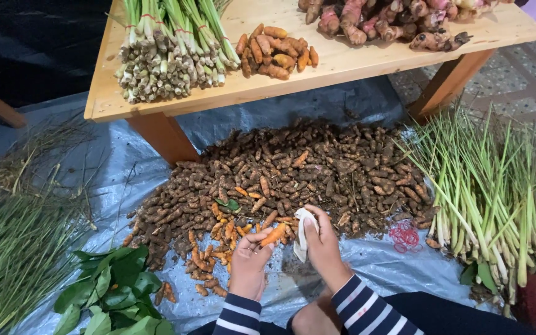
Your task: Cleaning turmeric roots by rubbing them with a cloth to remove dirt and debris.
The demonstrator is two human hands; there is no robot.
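Observation:
My left hand (249, 263) holds a small orange turmeric root (273, 235) by its end, just above the near edge of a big heap of brown turmeric roots (317, 170) on a grey tarp (373, 257). My right hand (324, 242) is closed on a white cloth (303, 232) right beside the root's tip. Cleaned orange roots (218, 248) lie in a smaller cluster to the left of my hands. Both sleeves are striped navy and white.
A low wooden table (342, 59) stands behind the heap, bearing bundled lemongrass (169, 49), orange turmeric (275, 51) and pink-brown galangal (386, 22). Loose lemongrass stalks (485, 192) lie right, red rubber bands (404, 236) beside them, green leaves (116, 285) near left, thin green stalks (13, 254) far left.

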